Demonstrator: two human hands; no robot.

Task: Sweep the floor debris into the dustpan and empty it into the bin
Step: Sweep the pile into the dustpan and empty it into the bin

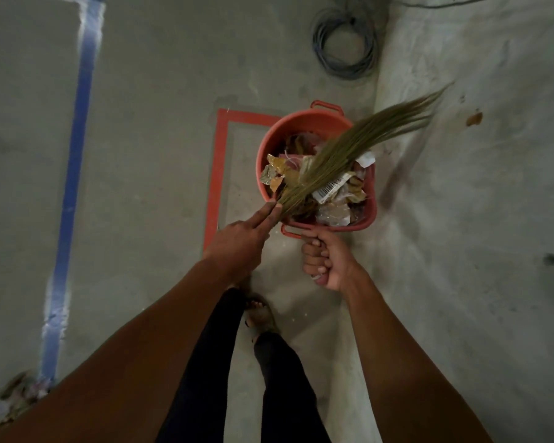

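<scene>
A round red bin [280,131] stands on the concrete floor in front of me. Above it hangs a red dustpan [371,199] loaded with paper and wrapper debris [330,190], and my right hand [322,262] grips its handle just below the bin's near rim. My left hand [242,239] holds a grass broom [343,151] at its bound end, with two fingers stretched along it. The broom's bristles lie across the debris and fan out past the bin to the upper right.
A pile of debris [13,398] lies on the floor at the lower left, beside a blue tape line [74,174]. Red tape [218,174] marks a corner left of the bin. A coiled grey cable [344,43] lies beyond it. My sandalled foot [259,311] is below the hands.
</scene>
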